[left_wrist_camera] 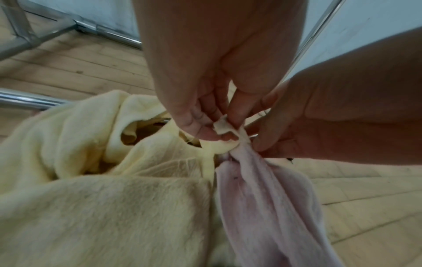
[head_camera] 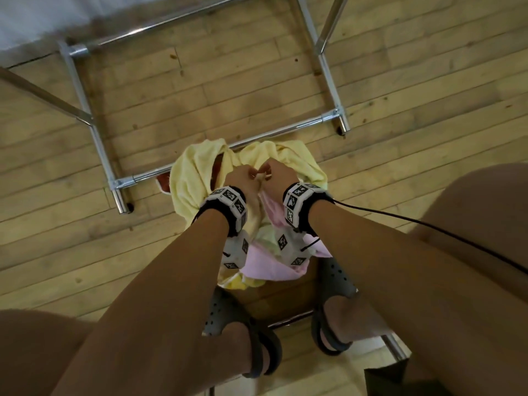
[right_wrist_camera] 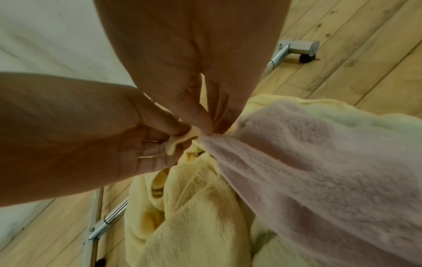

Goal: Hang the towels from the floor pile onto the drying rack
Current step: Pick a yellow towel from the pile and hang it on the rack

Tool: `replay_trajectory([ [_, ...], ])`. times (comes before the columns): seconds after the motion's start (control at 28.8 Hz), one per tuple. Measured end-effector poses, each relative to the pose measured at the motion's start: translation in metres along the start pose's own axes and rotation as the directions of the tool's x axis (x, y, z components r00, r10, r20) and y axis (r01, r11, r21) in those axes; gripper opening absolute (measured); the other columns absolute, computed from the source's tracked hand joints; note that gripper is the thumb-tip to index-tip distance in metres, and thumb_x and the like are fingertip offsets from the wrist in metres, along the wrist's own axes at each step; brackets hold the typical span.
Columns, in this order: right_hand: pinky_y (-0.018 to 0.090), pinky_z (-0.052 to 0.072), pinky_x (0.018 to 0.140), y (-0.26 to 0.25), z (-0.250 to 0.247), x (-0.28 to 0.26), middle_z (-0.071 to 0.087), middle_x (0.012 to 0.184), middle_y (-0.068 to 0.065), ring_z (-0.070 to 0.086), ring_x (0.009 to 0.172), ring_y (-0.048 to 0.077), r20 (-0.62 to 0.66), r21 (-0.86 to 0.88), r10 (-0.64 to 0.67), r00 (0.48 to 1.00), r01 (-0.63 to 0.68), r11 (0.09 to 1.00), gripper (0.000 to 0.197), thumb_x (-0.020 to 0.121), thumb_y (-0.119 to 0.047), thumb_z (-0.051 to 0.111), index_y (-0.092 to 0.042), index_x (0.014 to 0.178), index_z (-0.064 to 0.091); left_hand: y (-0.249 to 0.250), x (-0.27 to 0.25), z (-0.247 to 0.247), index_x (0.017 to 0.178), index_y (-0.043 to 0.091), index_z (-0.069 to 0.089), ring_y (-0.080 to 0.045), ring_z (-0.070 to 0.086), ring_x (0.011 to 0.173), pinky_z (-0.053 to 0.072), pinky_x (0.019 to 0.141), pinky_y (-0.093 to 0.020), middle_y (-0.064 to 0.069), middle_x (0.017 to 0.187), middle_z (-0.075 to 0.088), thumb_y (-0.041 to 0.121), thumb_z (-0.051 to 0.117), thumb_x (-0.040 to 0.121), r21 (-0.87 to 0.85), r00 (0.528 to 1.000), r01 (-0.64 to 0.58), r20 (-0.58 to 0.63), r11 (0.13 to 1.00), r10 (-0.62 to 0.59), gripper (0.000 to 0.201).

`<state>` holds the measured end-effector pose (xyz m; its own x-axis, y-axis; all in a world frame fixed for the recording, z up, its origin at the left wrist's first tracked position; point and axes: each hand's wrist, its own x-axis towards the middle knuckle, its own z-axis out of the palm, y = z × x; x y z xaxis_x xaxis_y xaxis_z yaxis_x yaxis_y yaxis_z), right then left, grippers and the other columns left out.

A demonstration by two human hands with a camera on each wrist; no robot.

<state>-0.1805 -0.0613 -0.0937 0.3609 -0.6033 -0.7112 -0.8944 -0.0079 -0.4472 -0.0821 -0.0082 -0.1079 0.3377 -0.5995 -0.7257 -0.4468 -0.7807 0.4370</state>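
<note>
A pile of towels lies on the wooden floor by the near bar of the metal drying rack (head_camera: 328, 119). A yellow towel (head_camera: 194, 172) (left_wrist_camera: 91, 180) (right_wrist_camera: 194, 225) is bunched over that bar, and a pink towel (head_camera: 265, 261) (left_wrist_camera: 262, 189) (right_wrist_camera: 319, 162) hangs toward my feet. Both hands meet above the pile. My left hand (head_camera: 251, 175) (left_wrist_camera: 219, 130) (right_wrist_camera: 173, 140) pinches a pale yellow corner strip. My right hand (head_camera: 270, 170) (left_wrist_camera: 258, 144) (right_wrist_camera: 210, 128) pinches the gathered top of the pink towel right beside it.
My feet in grey clogs (head_camera: 225, 312) stand just behind the pile, with a thin metal bar (head_camera: 285, 321) on the floor between them. A black cable (head_camera: 428, 224) runs off my right wrist. The rack's left leg (head_camera: 97, 138) and a white surface (head_camera: 28, 18) lie beyond.
</note>
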Motion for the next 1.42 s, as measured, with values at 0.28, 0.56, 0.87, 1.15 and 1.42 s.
replay_trajectory([
  [0.28, 0.035, 0.048, 0.086, -0.021, -0.034, -0.022, 0.063, 0.116, 0.007, 0.060, 0.105, 0.028, -0.055, -0.067, -0.111, 0.992, 0.107, 0.992, 0.032, 0.092, -0.017, 0.057, -0.013, 0.123, 0.053, 0.038, -0.037, -0.050, 0.084, 0.014, 0.064, -0.028, 0.062, 0.077, 0.055, 0.081, -0.039, -0.006, 0.075, 0.065, 0.005, 0.051, 0.083, -0.357, 0.996, -0.055, -0.080, 0.932, 0.028, 0.016],
  [0.56, 0.030, 0.042, 0.071, -0.054, -0.090, -0.077, 0.067, 0.106, 0.010, 0.059, 0.093, 0.029, -0.212, -0.068, -0.259, 0.942, 0.250, 0.966, 0.023, 0.095, -0.029, 0.056, -0.012, 0.110, 0.060, 0.077, -0.115, -0.113, 0.077, 0.004, 0.059, -0.017, 0.056, 0.064, 0.042, 0.064, -0.032, -0.012, 0.076, 0.055, 0.001, 0.048, 0.094, -0.499, 0.977, -0.186, -0.189, 0.846, 0.103, 0.020],
  [0.87, 0.031, 0.048, 0.069, -0.080, -0.139, -0.153, 0.062, 0.096, 0.006, 0.059, 0.084, 0.026, -0.306, -0.125, -0.393, 0.867, 0.373, 0.919, 0.017, 0.096, -0.019, 0.050, -0.013, 0.109, 0.060, 0.095, -0.212, -0.165, 0.061, 0.011, 0.058, -0.012, 0.048, 0.055, 0.040, 0.049, -0.019, -0.002, 0.059, 0.052, 0.000, 0.047, 0.089, -0.546, 0.887, -0.424, -0.412, 0.723, 0.209, 0.032],
  [1.15, 0.052, 0.057, 0.076, -0.109, -0.162, -0.219, 0.070, 0.084, 0.010, 0.068, 0.080, 0.030, -0.352, 0.011, -0.594, 0.724, 0.637, 0.771, 0.018, 0.092, -0.021, 0.051, -0.012, 0.089, 0.066, 0.092, -0.265, -0.179, 0.079, 0.005, 0.058, -0.021, 0.052, 0.076, 0.047, 0.071, -0.034, -0.010, 0.079, 0.054, 0.001, 0.047, 0.087, -0.516, 0.848, -0.499, -0.455, 0.696, 0.270, 0.014],
  [1.42, 0.050, 0.054, 0.075, -0.117, -0.153, -0.232, 0.062, 0.071, 0.003, 0.057, 0.068, 0.020, -0.410, 0.146, -0.591, 0.694, 0.690, 0.709, 0.015, 0.088, -0.022, 0.059, -0.012, 0.078, 0.065, 0.081, -0.273, -0.162, 0.114, 0.017, 0.058, -0.019, 0.063, 0.102, 0.055, 0.087, -0.041, -0.005, 0.112, 0.064, 0.016, 0.071, 0.082, -0.415, 0.869, -0.492, -0.275, 0.765, 0.411, 0.035],
])
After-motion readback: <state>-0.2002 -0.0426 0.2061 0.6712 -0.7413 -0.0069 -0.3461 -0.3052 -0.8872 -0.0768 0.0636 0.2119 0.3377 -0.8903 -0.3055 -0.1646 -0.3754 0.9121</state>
